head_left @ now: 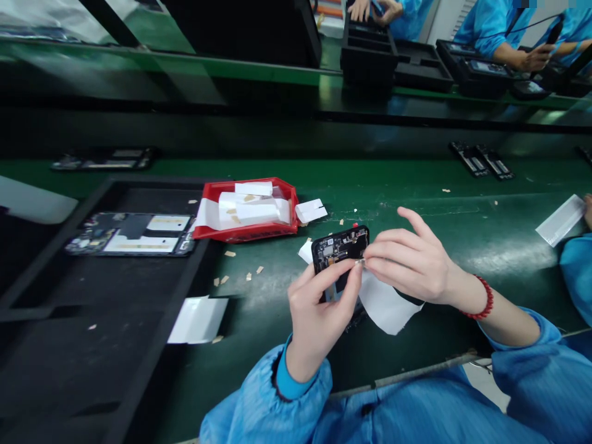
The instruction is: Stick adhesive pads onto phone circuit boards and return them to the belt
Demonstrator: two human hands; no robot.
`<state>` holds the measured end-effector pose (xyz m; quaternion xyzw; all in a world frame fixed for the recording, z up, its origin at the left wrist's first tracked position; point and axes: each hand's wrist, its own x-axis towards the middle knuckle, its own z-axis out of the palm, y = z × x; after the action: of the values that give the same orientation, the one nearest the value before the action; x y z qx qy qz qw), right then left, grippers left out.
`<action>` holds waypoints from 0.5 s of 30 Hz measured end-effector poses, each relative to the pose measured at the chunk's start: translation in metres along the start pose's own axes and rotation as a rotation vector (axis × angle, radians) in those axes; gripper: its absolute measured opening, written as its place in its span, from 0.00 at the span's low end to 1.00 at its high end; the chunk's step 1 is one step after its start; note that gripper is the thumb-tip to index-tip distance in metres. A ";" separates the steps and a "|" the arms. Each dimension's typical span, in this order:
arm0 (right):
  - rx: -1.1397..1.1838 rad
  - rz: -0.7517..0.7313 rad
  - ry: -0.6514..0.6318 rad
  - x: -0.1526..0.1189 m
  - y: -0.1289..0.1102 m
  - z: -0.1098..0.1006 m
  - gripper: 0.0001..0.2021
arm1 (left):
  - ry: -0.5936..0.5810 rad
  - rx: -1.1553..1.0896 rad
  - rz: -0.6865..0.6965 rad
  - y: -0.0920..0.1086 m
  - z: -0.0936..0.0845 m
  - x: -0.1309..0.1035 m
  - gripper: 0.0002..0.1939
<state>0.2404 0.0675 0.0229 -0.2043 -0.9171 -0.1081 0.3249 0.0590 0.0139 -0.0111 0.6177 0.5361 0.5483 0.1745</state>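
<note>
An opened phone with bare circuitry (340, 250) is propped at a tilt over the green bench in front of me. My left hand (326, 296) is closed around its near side, thumb and index finger meeting near its right edge. Fingertips of my right hand (411, 265) pinch at that same edge, beside a small pale piece (360, 263) between the two hands; which hand grips it is hard to tell. The right index or little finger sticks up, apart from the others. White paper (388, 305) lies under and beside the phone, partly covered by my hands.
A red bin (247, 233) holds white paper strips. Left of it, a black tray (139, 327) carries another opened phone (134, 235). Tan scraps (230, 253) dot the bench. Two phone frames (481, 161) lie at the back right. Co-workers' hands (536, 58) and a blue sleeve (576, 271) show nearby.
</note>
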 end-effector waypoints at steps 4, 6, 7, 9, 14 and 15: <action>0.129 0.046 -0.024 0.004 -0.002 -0.006 0.08 | -0.016 -0.025 -0.102 -0.002 0.001 0.001 0.05; 0.346 0.203 0.004 0.006 -0.004 -0.012 0.06 | -0.075 -0.028 -0.192 -0.005 0.004 0.001 0.08; 0.507 0.318 0.018 0.007 -0.005 -0.015 0.05 | -0.115 -0.029 -0.230 -0.007 0.007 0.001 0.10; 0.892 0.588 0.022 0.010 -0.006 -0.020 0.04 | -0.184 -0.029 -0.277 -0.012 0.012 0.002 0.11; 1.518 1.005 0.001 0.020 -0.011 -0.023 0.03 | -0.257 -0.017 -0.343 -0.024 0.009 0.007 0.14; 1.558 1.013 0.009 0.023 -0.012 -0.021 0.03 | -0.262 -0.024 -0.349 -0.025 0.005 0.008 0.15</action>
<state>0.2304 0.0565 0.0533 -0.3041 -0.5311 0.6923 0.3824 0.0504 0.0314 -0.0288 0.5793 0.6012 0.4312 0.3421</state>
